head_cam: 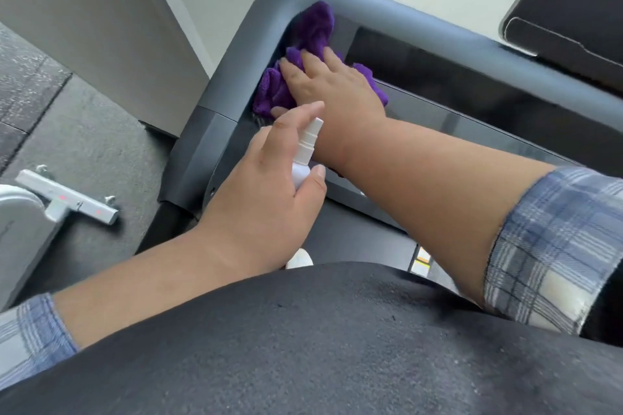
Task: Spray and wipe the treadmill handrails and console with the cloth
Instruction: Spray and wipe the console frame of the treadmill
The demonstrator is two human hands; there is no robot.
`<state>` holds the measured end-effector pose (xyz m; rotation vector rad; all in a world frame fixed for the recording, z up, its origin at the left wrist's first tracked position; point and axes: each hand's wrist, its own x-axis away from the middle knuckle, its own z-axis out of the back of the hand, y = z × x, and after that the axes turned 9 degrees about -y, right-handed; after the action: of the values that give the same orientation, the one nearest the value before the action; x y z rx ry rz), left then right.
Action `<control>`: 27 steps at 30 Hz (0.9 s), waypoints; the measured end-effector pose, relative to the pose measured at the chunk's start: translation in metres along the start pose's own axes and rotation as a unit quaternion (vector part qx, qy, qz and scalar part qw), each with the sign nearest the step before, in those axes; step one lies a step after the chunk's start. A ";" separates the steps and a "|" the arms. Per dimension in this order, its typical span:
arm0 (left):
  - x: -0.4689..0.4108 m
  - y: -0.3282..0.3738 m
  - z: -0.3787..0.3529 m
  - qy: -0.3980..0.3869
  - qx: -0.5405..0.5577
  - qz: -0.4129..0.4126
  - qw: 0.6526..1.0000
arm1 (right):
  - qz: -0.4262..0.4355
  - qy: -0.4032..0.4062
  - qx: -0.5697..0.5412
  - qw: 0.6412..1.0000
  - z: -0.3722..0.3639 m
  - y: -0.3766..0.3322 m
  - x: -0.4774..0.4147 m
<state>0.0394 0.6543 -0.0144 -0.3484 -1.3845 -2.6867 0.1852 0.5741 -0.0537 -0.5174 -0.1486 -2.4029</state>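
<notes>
A purple cloth [305, 44] lies bunched in the inner left corner of the treadmill's grey handrail [236, 44]. My right hand [332, 84] presses flat on the cloth, fingers straight, arm reaching across from the right. My left hand [269, 185] grips a small white spray bottle [305, 153], index finger raised over the nozzle, which points toward the cloth. The glossy dark console panel [472, 118] runs to the right of the cloth. A black screen [573, 3] stands at the upper right.
Dark rubber floor [84, 131] lies to the left of the treadmill. A silver foot of another machine [64, 197] sits on that floor at the left edge. A pale wall [111, 10] stands behind. The treadmill belt [354, 236] is below my arms.
</notes>
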 end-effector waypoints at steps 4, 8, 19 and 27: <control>-0.012 0.028 -0.017 -0.024 -0.006 -0.035 0.999 | 0.004 0.002 -0.036 0.999 -0.005 0.028 0.027; -0.022 0.055 -0.042 -0.056 -0.023 -0.068 0.996 | -0.038 0.042 -0.052 0.997 -0.023 0.065 0.067; -0.042 0.130 -0.137 -0.104 -0.058 -0.078 0.990 | -0.181 0.044 -0.128 0.974 -0.072 0.172 0.191; -0.045 0.187 -0.212 -0.140 -0.108 -0.109 0.978 | -0.230 0.058 -0.141 0.961 -0.099 0.239 0.257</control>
<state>0.0856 0.3721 0.0036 -0.6524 -1.2592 -3.0794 0.1247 0.2149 -0.0479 -0.5111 0.1459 -2.9265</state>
